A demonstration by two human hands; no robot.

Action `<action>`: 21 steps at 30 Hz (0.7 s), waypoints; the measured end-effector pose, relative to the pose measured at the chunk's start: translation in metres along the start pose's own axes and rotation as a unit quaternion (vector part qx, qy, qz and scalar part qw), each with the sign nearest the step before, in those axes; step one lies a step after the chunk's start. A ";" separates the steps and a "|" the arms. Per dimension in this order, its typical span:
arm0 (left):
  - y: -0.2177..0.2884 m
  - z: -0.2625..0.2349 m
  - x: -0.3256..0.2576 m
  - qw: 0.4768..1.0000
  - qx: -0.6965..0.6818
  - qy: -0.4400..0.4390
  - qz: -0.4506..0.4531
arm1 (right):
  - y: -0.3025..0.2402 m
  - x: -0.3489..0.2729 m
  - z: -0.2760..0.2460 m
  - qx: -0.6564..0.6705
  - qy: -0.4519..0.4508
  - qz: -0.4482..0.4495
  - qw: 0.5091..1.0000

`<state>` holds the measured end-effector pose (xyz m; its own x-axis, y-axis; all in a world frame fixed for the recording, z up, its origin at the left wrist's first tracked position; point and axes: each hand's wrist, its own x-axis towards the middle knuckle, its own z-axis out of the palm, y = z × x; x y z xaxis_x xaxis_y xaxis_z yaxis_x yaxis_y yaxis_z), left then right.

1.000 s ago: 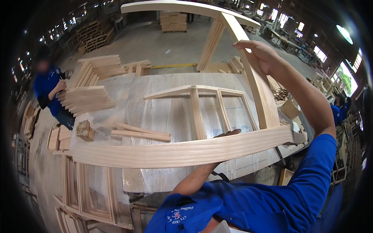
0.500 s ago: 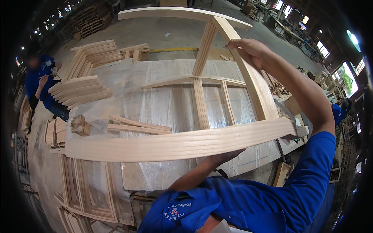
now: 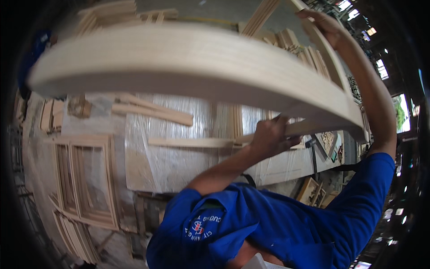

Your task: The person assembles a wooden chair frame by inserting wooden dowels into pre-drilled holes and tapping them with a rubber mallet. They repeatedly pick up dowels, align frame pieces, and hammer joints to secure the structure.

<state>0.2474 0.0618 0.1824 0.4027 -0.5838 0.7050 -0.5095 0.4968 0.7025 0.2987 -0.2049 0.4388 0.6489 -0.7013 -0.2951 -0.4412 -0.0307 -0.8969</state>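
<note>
A large frame of pale wood hangs raised across the view, its broad curved rail (image 3: pixel 188 58) nearest me and blurred by motion. My right hand (image 3: pixel 326 28) is closed around the frame's side bar at the upper right. Lower down, beneath the curved rail, my left hand (image 3: pixel 271 138) has its fingers wrapped on another bar (image 3: pixel 304 127) of the frame; the fingertips are partly hidden. Below the raised frame, a second wooden frame (image 3: pixel 192 142) lies on the plastic-covered table (image 3: pixel 148 175), mostly covered from sight.
Loose wooden slats (image 3: pixel 154 110) and a wood block (image 3: pixel 79 106) rest on the table's left. Beside it, several assembled frames (image 3: pixel 85 179) lean stacked. Stacked wooden parts (image 3: pixel 105 11) stand at the far left, near another person (image 3: pixel 33 56). A wooden box (image 3: pixel 309 190) sits low at the right.
The raised frame has tilted, its near rail rising and coming closer. My left hand, mostly hidden behind that rail before, now shows beneath it. The view has shifted too.
</note>
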 end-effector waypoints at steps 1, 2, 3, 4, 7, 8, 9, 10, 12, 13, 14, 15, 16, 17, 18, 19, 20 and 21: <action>0.009 0.004 0.004 0.999 -0.038 -0.027 -0.002 | 0.006 -0.004 -0.030 -0.024 0.002 0.013 1.000; 0.013 0.008 0.003 0.998 -0.050 -0.026 0.000 | 0.009 -0.007 -0.053 -0.050 -0.002 0.026 0.998; -0.004 -0.017 0.016 0.998 0.020 -0.016 -0.057 | -0.027 0.013 0.044 -0.043 0.046 0.062 0.996; -0.001 -0.015 0.016 0.997 0.014 -0.024 -0.070 | -0.028 0.010 0.039 -0.047 0.056 0.061 0.995; 0.012 -0.008 0.012 0.994 -0.022 -0.061 -0.093 | -0.019 -0.001 0.010 -0.033 0.083 0.068 0.994; 0.013 -0.011 0.013 0.993 -0.020 -0.060 -0.103 | -0.023 -0.002 0.023 -0.047 0.076 0.048 0.995; 0.012 -0.013 0.012 0.994 -0.015 -0.052 -0.099 | -0.025 -0.003 0.033 -0.060 0.072 0.029 0.995; 0.011 -0.014 0.012 0.994 -0.010 -0.043 -0.097 | -0.028 -0.003 0.045 -0.064 0.076 0.017 0.995; 0.017 -0.013 0.010 0.994 -0.019 -0.054 -0.097 | -0.029 -0.007 0.038 -0.063 0.109 0.058 0.990; 0.019 -0.013 0.010 0.993 -0.022 -0.062 -0.102 | -0.028 -0.008 0.035 -0.062 0.123 0.078 0.987; 0.019 -0.013 0.010 0.992 -0.022 -0.069 -0.105 | -0.027 -0.007 0.030 -0.052 0.110 0.076 0.990; 0.019 -0.014 0.009 0.992 -0.026 -0.067 -0.104 | -0.025 -0.005 0.026 -0.047 0.115 0.081 0.989; 0.020 -0.015 0.008 0.992 -0.030 -0.065 -0.103 | -0.022 -0.004 0.021 -0.042 0.120 0.087 0.988; 0.019 -0.015 0.008 0.993 -0.031 -0.058 -0.101 | -0.022 -0.003 0.020 -0.039 0.122 0.088 0.988; 0.019 -0.015 0.008 0.993 -0.032 -0.055 -0.095 | -0.021 -0.002 0.018 -0.026 0.114 0.085 0.989; 0.019 -0.014 0.007 0.994 -0.034 -0.052 -0.089 | -0.019 -0.003 0.016 -0.013 0.108 0.081 0.991; 0.018 -0.015 0.008 0.995 -0.030 -0.046 -0.084 | -0.019 -0.002 0.017 0.000 0.095 0.075 0.993; 0.017 -0.015 0.008 0.996 -0.024 -0.039 -0.078 | -0.019 -0.001 0.018 0.011 0.085 0.072 0.994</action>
<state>0.2530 0.0750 0.2015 0.4125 -0.7036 0.5786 -0.4070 0.4259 0.8081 0.3172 -0.1908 0.4501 0.4652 -0.8074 -0.3629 -0.5069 0.0932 -0.8570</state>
